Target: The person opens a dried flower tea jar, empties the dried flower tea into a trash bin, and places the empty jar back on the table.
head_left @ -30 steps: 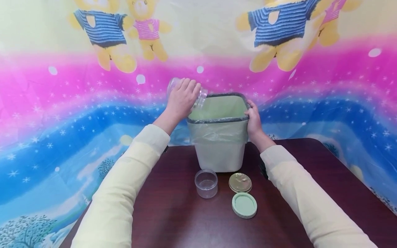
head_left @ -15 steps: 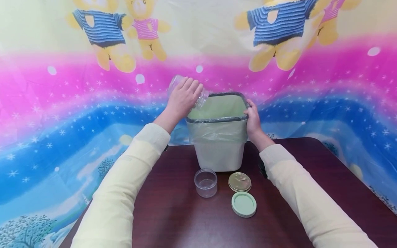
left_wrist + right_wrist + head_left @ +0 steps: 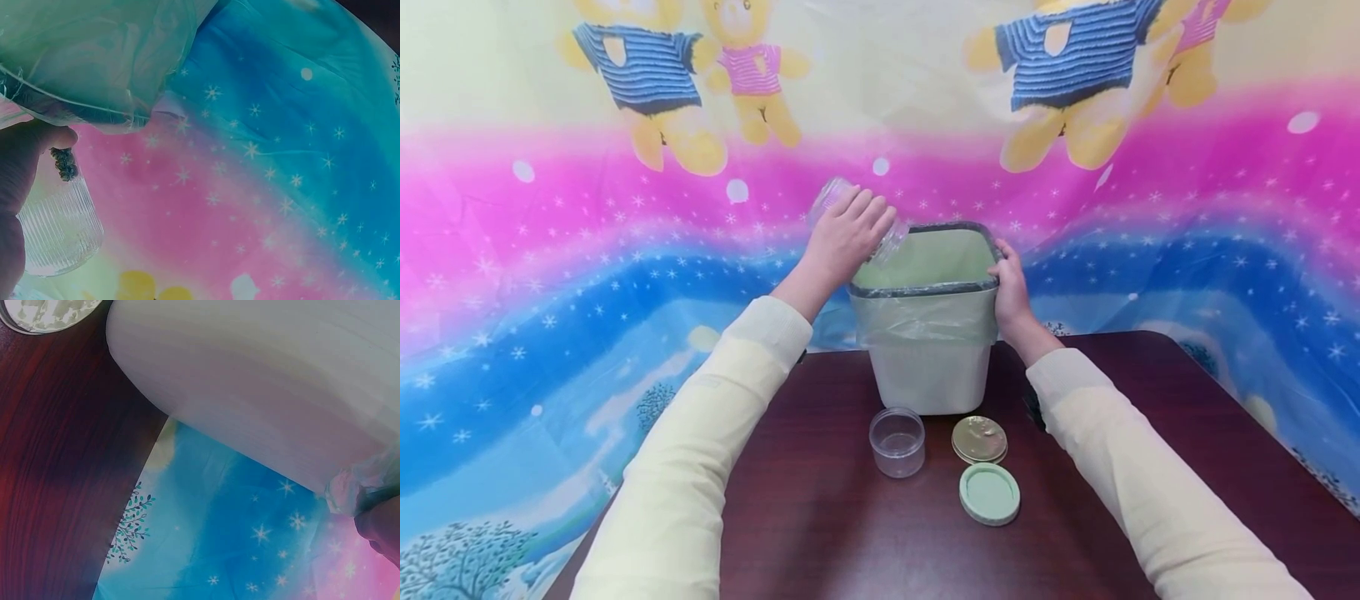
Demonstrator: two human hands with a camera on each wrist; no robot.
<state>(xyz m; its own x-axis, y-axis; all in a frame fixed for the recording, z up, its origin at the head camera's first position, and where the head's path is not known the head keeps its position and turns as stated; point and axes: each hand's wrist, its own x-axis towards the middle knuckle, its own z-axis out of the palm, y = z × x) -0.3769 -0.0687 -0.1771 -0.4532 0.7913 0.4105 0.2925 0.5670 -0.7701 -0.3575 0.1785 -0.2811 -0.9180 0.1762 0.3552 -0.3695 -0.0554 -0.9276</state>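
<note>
My left hand (image 3: 848, 237) grips a clear ribbed jar (image 3: 829, 200), tilted with its mouth down over the left rim of a pale trash bin (image 3: 932, 375). In the left wrist view, a dark, crumbly clump (image 3: 64, 164) shows in the jar (image 3: 65, 231) beside my thumb; its kind cannot be told. The bin has a thin plastic liner (image 3: 925, 317) folded over its dark rim. With the right hand (image 3: 1013, 287) I hold the bin's right rim, thumb on the near side. The jar's mouth is partly hidden by my left fingers.
In front of the bin on the dark wooden table (image 3: 820, 533) stand a clear round cup (image 3: 898, 450), a gold metallic disc-shaped lid (image 3: 980, 439) and a pale green lid (image 3: 990, 494). A printed cloth backdrop (image 3: 625, 250) hangs close behind the table.
The jar has tipped more steeply, its base rising and its mouth dropping slightly toward the bin as my left hand turns. My right hand keeps its hold on the rim.
</note>
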